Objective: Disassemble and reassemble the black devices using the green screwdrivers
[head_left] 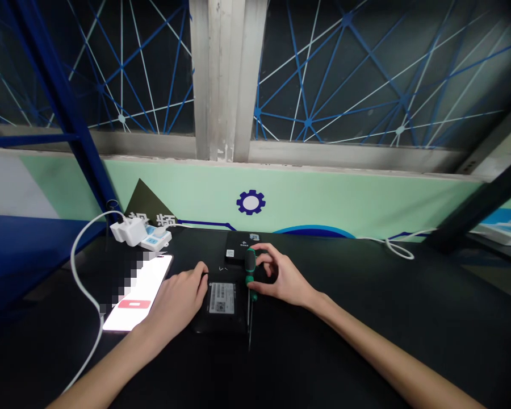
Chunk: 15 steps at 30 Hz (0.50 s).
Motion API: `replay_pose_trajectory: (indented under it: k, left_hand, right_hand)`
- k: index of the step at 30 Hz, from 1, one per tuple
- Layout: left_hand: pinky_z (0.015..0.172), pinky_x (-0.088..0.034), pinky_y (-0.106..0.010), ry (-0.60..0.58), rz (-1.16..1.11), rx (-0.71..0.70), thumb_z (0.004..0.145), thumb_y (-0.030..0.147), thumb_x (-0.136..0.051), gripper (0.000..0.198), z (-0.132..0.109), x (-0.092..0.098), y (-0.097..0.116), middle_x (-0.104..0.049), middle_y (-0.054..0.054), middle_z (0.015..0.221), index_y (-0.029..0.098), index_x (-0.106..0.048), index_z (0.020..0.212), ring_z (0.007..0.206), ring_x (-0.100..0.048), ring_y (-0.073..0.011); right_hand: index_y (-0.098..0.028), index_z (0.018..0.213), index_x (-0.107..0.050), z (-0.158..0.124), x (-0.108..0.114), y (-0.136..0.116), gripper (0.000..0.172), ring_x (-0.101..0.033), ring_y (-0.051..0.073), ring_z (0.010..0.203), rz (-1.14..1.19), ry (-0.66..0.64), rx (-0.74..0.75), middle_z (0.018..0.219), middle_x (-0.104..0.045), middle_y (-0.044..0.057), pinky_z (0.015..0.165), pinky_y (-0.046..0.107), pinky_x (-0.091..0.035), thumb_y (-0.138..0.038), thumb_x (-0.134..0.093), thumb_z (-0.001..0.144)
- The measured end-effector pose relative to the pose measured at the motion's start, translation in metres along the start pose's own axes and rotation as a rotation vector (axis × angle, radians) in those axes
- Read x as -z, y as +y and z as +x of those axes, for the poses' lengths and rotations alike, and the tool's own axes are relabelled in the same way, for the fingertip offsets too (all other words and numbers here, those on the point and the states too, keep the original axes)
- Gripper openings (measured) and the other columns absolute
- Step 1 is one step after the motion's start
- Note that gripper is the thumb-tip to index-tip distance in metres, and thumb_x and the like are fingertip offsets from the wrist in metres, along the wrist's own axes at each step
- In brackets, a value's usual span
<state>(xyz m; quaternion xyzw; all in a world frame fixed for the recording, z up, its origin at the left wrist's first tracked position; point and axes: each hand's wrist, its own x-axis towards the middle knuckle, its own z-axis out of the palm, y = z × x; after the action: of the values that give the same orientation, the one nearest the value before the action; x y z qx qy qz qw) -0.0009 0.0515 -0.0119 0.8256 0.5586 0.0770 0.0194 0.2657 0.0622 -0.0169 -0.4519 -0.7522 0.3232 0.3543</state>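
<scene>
A flat black electronic device [234,325] with a white printed label lies on the dark table in front of me. My left hand [182,292] rests at its left side, with curled fingers gripping the upper left corner. My right hand [283,275] pinches a green-and-black screwdriver [250,261] by the handle, thumb and index finger at either end. Its shaft points toward me along the device's right edge. A second green-handled screwdriver [254,296] lies right beside it, its handle partly hidden by my thumb. A few tiny pale pieces [223,268] sit just above the device.
Behind the device is a small black box [235,245] with a white sticker. A lit phone [140,292] lies left of my left hand. A white charger [130,232] is plugged into a power strip [156,238], and its white cable [73,255] loops along the left. A window wall rises behind.
</scene>
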Motion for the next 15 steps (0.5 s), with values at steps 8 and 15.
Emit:
replay_pose_trajectory:
  k: [8,15]
  left_hand:
    - [0.056,-0.039,-0.028,0.0,-0.001,0.001,0.103,0.03,-0.025,0.027,0.0014,-0.0018,-0.0019,-0.07,-0.004,0.077,0.022,-0.051,0.109,0.069,-0.07,-0.0245]
    - [0.055,-0.032,-0.029,-0.017,-0.049,0.007,0.103,0.032,-0.023,0.028,0.001,0.0004,-0.0015,-0.068,-0.004,0.077,0.023,-0.05,0.109,0.069,-0.068,-0.0263]
  right_hand:
    - [-0.022,0.123,-0.054,-0.0019,-0.0059,-0.0015,0.066,-0.043,0.011,0.063,-0.12,-0.022,0.086,0.092,-0.057,0.0,0.055,0.025,-0.04,-0.039,-0.086,0.067]
    - [-0.022,0.124,-0.058,-0.0049,0.0034,-0.0052,0.06,-0.051,0.015,0.071,-0.312,-0.057,0.19,0.097,-0.057,0.003,0.063,0.031,-0.047,-0.042,-0.082,0.072]
